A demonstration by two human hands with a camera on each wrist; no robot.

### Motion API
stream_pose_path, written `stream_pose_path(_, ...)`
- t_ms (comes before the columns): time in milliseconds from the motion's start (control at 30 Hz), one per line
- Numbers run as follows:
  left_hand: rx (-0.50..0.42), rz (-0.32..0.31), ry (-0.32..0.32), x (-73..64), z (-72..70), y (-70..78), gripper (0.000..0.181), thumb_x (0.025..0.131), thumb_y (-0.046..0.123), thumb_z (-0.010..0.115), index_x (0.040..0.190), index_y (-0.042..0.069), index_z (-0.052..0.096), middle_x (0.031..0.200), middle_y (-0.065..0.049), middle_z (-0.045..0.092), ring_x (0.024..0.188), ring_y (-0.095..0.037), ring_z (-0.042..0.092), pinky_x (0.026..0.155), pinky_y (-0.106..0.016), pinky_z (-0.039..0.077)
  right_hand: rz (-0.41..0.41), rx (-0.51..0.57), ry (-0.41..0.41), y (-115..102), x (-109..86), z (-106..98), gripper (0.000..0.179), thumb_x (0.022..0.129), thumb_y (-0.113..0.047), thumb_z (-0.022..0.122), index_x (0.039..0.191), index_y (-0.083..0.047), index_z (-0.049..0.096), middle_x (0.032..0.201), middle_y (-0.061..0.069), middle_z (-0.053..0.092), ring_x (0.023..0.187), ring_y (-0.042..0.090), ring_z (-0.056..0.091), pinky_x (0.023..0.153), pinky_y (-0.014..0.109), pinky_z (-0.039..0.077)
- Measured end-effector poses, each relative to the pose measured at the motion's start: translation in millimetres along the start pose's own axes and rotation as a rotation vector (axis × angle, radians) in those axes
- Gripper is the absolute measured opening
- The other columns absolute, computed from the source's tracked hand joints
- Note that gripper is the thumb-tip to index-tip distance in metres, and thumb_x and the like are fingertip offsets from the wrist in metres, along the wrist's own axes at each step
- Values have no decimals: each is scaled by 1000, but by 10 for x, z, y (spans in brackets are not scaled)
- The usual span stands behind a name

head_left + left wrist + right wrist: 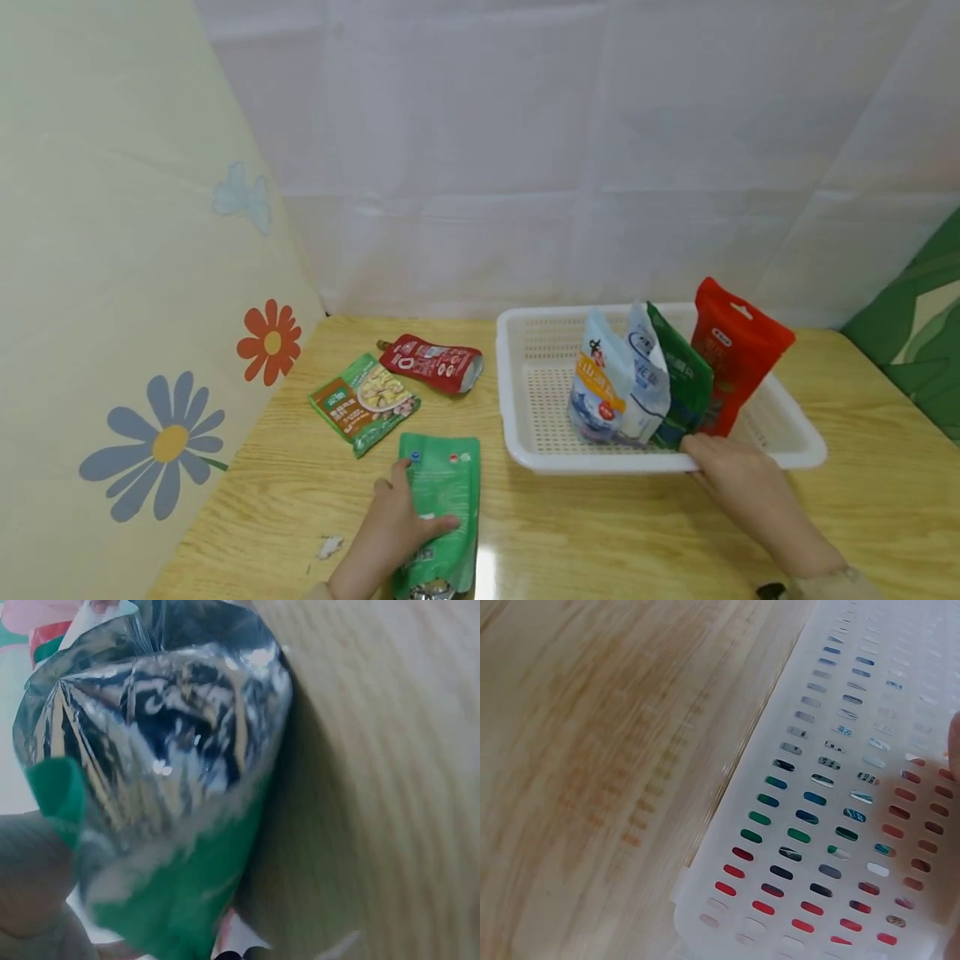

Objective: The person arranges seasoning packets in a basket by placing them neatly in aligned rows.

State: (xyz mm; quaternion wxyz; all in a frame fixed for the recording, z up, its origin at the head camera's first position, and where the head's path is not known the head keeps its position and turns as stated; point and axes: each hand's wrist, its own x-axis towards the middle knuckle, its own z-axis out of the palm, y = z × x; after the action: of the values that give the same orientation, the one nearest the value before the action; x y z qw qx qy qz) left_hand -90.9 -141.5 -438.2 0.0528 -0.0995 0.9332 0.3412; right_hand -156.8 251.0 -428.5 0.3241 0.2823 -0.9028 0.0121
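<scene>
Green pouch (452, 487), gripped by left hand (397, 518).
White basket (600, 463): rim clasped by right hand (738, 477), likely for steadiness.

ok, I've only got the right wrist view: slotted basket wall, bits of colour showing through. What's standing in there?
Observer: Head view has four packs in the white basket, left to right: light blue pack, white pack, dark green pack, bright red pack.
Operator: And the left hand?
Observer: The left hand holds a green pouch on the table, thumb across its face.
Operator: Anything else outside the basket?
Observer: A dark red spouted pouch and a green-and-brown packet lie beyond that pouch, left of the basket.
</scene>
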Motion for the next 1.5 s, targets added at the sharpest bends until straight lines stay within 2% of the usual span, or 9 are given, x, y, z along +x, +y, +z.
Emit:
stream_pose_path(367, -147, 75, 12, 2, 49, 61, 111, 61, 23, 88, 149, 13, 22, 111, -30, 40, 82, -30, 54, 73, -49, 54, -1, -4, -3, 3, 4, 12, 66, 97, -51, -2, 69, -17, 48, 59, -6, 47, 52, 11, 40, 46, 27, 35)
stream_pose_path(500, -204, 49, -10, 6, 46, 70, 119, 61, 19, 87, 153, 19, 12, 113, -31, 42, 83, -30, 56, 71, -49, 55, -1, -4, 2, 3, 5, 4, 66, 97, -51, -1, 69, -17, 47, 59, -6, 47, 52, 11, 40, 46, 27, 35)
stream_pose_path(667, -261, -6, -33, 58, 23, 71, 119, 65, 18, 85, 153, 10, 6, 128, -40, 43, 101, -48, 58, 82, -56, 53, -1, -3, 2, 7, 12, -9, 65, 96, -51, -1, 69, -17, 48, 60, -5, 49, 52, 12, 42, 46, 28, 36)
stream_pose_path(833, -313, -26, -46, 105, -8, 46, 113, 72, 13, 82, 149, -6, 1, 126, -34, 50, 97, -37, 63, 82, -47, 55, 7, 5, -11, 8, -1, -4, 65, 96, -52, -2, 69, -18, 47, 61, -6, 49, 53, 11, 42, 47, 28, 37)
stream_pose_path(1000, -307, 9, -52, 111, -7, 39, 85, 73, 10, 80, 138, -15, 30, 118, -29, 57, 95, -31, 63, 81, -45, 55, 16, 14, -13, -1, -4, -5, 66, 96, -52, -2, 69, -18, 48, 61, -6, 50, 54, 12, 43, 48, 28, 38)
stream_pose_path(1067, -304, 43, -53, 96, -3, 27, 74, 74, 9, 78, 133, -13, 39, 116, -29, 58, 97, -33, 62, 82, -47, 55, 19, 12, -13, -12, -4, -6, 66, 96, -52, -1, 69, -18, 48, 61, -6, 50, 54, 11, 43, 48, 28, 38)
stream_pose_path(1200, -292, 93, -92, 49, 8, -12, 68, 80, 10, 72, 136, -4, 35, 120, -35, 54, 96, -37, 62, 76, -48, 55, 11, 23, 5, -19, -3, -11, 64, 98, -52, 2, 69, -17, 48, 61, -5, 50, 54, 11, 43, 47, 27, 36)
stream_pose_path(1400, -277, 67, -173, 22, 13, -43, 73, 88, 22, 66, 144, 6, 22, 112, -40, 56, 72, -24, 63, 55, -36, 54, 7, 24, 16, -19, 1, -16, 65, 99, -50, 1, 69, -17, 48, 60, -5, 49, 53, 11, 42, 47, 27, 35)
stream_pose_path(1500, -290, 54, -190, 20, 7, -45, 81, 87, 31, 68, 146, 9, 18, 109, -37, 58, 75, -24, 63, 57, -37, 54, 7, 24, 12, -16, 0, -15, 59, 102, -49, 10, 69, -17, 48, 61, -5, 49, 53, 11, 42, 47, 27, 35)
